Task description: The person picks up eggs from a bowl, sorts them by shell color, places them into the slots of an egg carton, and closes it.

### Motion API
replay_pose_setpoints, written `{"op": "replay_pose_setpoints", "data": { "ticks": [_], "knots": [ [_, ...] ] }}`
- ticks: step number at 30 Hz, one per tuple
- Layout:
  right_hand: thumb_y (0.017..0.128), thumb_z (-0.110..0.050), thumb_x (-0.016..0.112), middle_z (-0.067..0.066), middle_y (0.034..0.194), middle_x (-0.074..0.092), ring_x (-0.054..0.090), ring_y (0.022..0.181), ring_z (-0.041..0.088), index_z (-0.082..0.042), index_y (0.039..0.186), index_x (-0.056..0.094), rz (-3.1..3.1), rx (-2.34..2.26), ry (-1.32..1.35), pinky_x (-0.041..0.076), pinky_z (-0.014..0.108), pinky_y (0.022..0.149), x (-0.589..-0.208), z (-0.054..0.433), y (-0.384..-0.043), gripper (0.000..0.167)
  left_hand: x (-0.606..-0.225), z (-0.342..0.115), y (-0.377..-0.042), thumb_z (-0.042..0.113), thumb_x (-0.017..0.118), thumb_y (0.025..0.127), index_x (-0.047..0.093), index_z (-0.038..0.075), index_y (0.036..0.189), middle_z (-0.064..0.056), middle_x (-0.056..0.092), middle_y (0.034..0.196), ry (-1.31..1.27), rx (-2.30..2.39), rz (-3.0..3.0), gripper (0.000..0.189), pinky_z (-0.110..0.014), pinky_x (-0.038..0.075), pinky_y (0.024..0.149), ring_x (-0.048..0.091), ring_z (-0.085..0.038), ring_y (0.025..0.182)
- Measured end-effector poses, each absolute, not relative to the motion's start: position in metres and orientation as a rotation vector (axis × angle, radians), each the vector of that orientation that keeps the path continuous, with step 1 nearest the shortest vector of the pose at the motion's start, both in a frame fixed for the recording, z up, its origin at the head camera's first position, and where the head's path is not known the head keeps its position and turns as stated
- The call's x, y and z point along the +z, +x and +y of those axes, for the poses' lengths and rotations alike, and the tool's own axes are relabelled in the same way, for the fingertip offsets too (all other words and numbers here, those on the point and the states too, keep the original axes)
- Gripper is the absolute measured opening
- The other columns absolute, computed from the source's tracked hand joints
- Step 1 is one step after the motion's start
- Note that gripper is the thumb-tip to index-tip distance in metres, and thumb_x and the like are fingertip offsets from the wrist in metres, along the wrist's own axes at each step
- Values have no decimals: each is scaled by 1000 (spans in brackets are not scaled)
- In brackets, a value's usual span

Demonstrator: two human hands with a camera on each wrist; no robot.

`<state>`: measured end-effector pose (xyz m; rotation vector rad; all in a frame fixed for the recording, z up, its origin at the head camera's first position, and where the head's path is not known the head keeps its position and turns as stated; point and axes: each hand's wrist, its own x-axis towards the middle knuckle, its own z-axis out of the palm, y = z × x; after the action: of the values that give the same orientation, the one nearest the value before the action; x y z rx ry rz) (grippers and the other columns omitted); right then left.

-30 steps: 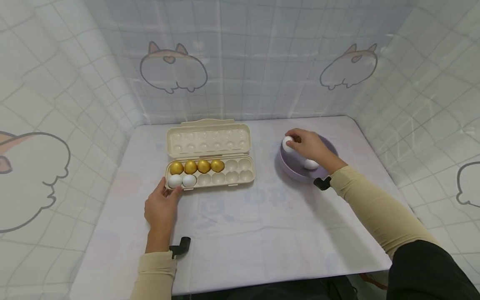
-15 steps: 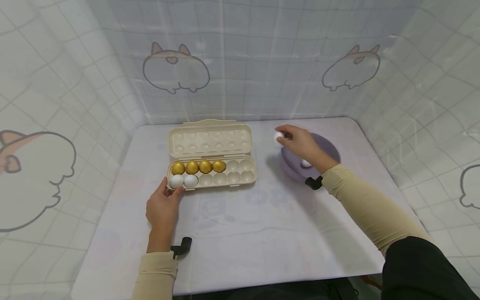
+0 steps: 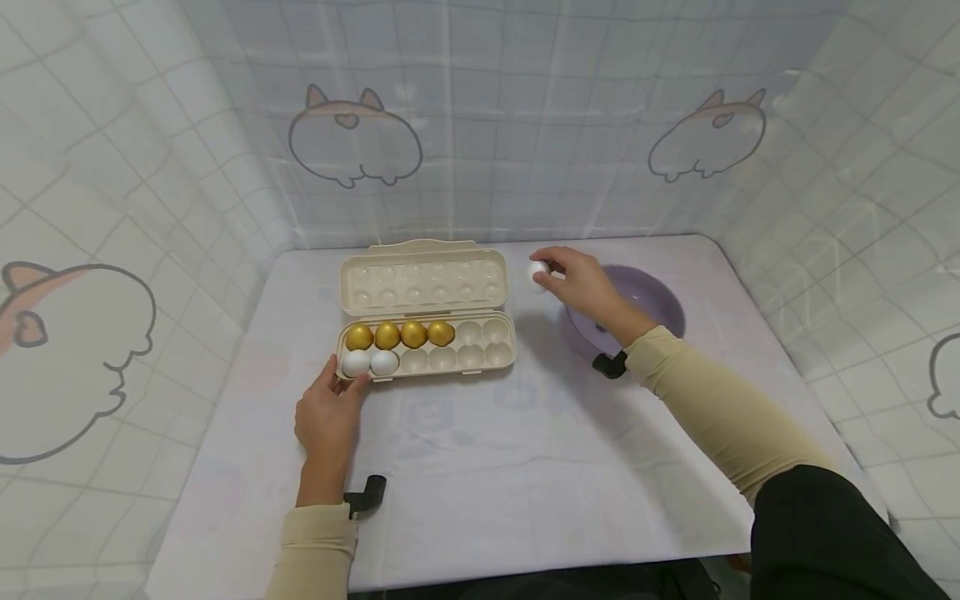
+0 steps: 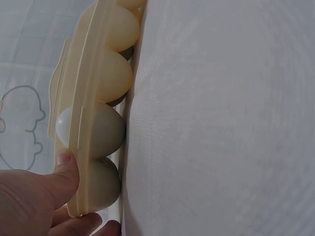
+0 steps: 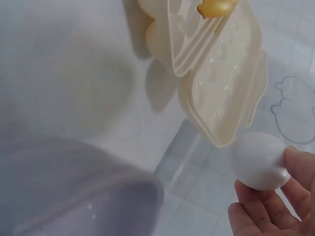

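Observation:
A cream plastic egg carton lies with its lid folded back. Several gold eggs fill the left part of its back row, and two white eggs sit at the left of the front row. My left hand grips the carton's front left corner; the left wrist view shows the thumb on the rim and fingers round the end. Right of the carton, above the table, my right hand pinches a white egg between thumb and fingers. The right forearm partly hides the purple bowl.
The cups at the carton's right end hold no eggs. A white patterned cloth covers the table. Tile-patterned sheets stand behind and at both sides. A black wrist mount juts from the left wrist.
My right hand has carried the white egg leftward, out of the bowl toward the carton. My left hand keeps its grip on the carton's corner.

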<state>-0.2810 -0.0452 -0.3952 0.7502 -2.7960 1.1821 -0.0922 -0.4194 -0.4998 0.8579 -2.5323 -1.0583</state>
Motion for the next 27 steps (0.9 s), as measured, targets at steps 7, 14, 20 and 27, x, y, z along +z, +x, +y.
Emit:
{"op": "replay_pose_setpoints", "data": {
  "ticks": [7, 14, 20, 27],
  "knots": [
    [101, -22, 74, 9, 130, 72, 68, 125, 27, -12, 137, 68, -2762, 1204, 770, 53, 46, 112, -400, -62, -281, 38, -502, -420, -94, 40, 78, 96, 44, 24, 161, -12, 69, 141, 864, -1054, -2528, 75, -62, 45, 111, 63, -37, 137],
    [101, -22, 73, 8, 125, 73, 69, 122, 26, -10, 135, 68, -2742, 1204, 824, 53, 43, 113, -403, -77, -277, 36, -501, -418, -94, 39, 78, 96, 44, 23, 161, -13, 68, 142, 867, -1046, -2528, 76, -62, 45, 112, 64, -37, 136],
    [101, -19, 74, 10, 126, 73, 69, 119, 25, -8, 135, 68, -2719, 1211, 888, 53, 40, 113, -403, -91, -273, 36, -500, -418, -94, 38, 79, 96, 43, 23, 162, -13, 67, 144, 873, -1055, -2521, 76, -62, 44, 113, 65, -36, 136],
    [100, -16, 75, 12, 126, 73, 69, 116, 27, -3, 134, 68, -2676, 1251, 961, 53, 41, 113, -408, -105, -272, 37, -503, -419, -94, 39, 78, 97, 44, 22, 161, -12, 68, 143, 857, -1038, -2524, 75, -62, 46, 111, 66, -36, 134]
  ]
}}
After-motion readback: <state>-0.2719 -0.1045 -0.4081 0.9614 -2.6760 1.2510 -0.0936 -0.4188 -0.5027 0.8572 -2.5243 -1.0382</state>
